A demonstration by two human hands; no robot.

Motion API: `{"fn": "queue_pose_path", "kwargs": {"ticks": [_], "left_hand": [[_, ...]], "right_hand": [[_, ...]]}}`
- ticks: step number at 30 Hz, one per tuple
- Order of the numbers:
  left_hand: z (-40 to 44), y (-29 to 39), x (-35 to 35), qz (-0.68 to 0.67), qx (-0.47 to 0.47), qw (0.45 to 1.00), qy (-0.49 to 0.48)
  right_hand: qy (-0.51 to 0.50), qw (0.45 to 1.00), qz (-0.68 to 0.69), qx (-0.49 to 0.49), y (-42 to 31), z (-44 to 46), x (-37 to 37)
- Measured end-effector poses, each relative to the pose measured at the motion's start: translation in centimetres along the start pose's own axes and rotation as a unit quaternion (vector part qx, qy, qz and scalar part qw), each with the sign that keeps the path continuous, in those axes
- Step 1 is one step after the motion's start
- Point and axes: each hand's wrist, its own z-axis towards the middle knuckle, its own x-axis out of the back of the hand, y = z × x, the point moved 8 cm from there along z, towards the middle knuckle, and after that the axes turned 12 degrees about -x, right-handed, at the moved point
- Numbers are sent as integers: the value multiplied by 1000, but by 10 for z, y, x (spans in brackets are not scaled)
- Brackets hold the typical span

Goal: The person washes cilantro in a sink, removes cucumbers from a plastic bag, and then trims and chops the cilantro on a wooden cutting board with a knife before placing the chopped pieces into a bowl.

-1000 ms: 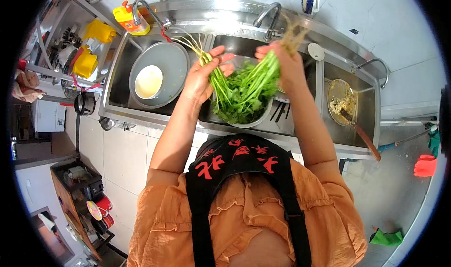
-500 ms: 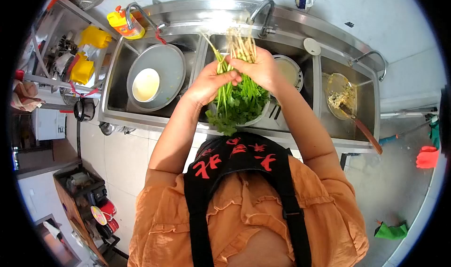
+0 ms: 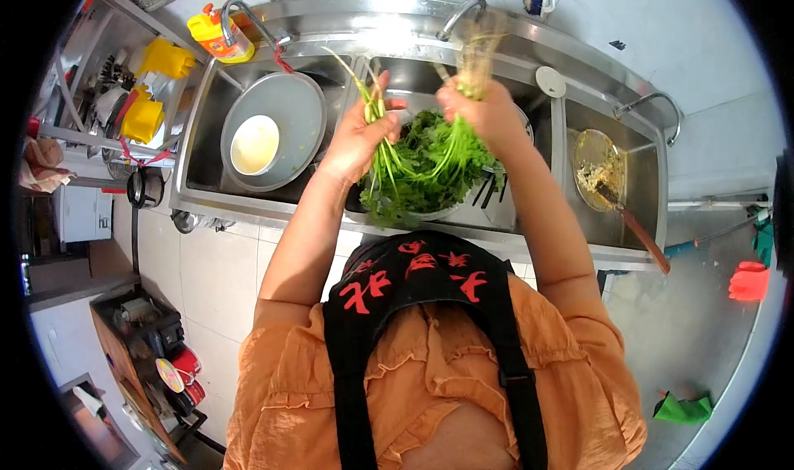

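Over the middle sink basin, my left hand (image 3: 361, 139) grips a few thin stems of leafy green herbs (image 3: 430, 168), with pale roots sticking up past the thumb. My right hand (image 3: 484, 114) is closed round a thicker bunch of the stems; its roots are blurred by motion above the fist. The leaves hang between and below both hands and cover most of a bowl, of which a pale rim shows underneath. Dark chopsticks (image 3: 494, 190) lie right of the leaves.
A grey basin (image 3: 302, 122) holding a white bowl (image 3: 255, 145) sits in the left sink. In the right sink lies a strainer (image 3: 597, 160) with food scraps and a wooden-handled tool (image 3: 645, 242). A yellow bottle (image 3: 222, 35) stands behind, near a faucet (image 3: 463, 11).
My hands were together at the stems half a second ago and are now apart. The right hand has moved right and up with its bunch, the left slightly left.
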Motion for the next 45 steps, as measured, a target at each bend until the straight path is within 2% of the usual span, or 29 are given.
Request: {"fn": "queue_pose_path", "kwargs": {"ticks": [3,4,5,9,12,14,16,18,19,22,24,26,29,32,36,37,40,41,45], "left_hand": [[0,-5,-21,114,4,990,-80],[-1,-6,-26,165,17,981,-101],[-4,4,-35,173,-11,982,-78],[-3,-7,-24,19,13,994,-103],[0,-15,-4,-104,43,994,-7],[4,-13,18,-136,28,986,97],[3,-10,39,-122,17,987,99],[-1,-12,50,-91,39,992,80],[-2,-12,47,-90,49,993,59],[-7,-14,20,-65,85,994,-19],[-8,-15,-5,-27,92,991,-90],[-11,-18,-24,-30,107,983,-144],[-14,-23,-35,11,136,968,-209],[-11,-21,-31,-33,144,974,-173],[-5,-15,-17,-135,130,979,-83],[-1,-18,-7,-116,108,983,-94],[7,-19,31,-195,63,978,44],[6,-17,35,-191,57,979,49],[11,-6,10,-213,40,976,12]], "right_hand": [[-94,995,7,40,8,3,-33],[-95,995,18,40,6,2,-40],[-111,992,53,36,9,4,-42],[-120,986,104,51,-4,-8,-40],[2,992,53,111,22,12,-12],[28,980,193,43,15,1,1],[71,953,295,-3,21,-5,29],[92,957,276,18,23,-5,57],[70,962,263,28,17,-5,61],[38,990,129,30,10,-5,41],[-21,999,38,12,3,-6,11],[-66,996,-44,40,-5,-5,-10],[-166,985,35,18,-10,-7,-36],[-163,986,11,37,-7,0,-35],[-36,997,30,63,-4,3,-5],[-8,995,64,73,0,5,2],[46,988,149,-1,14,2,38],[36,990,139,5,12,1,41],[13,994,-101,28,6,2,14]]}}
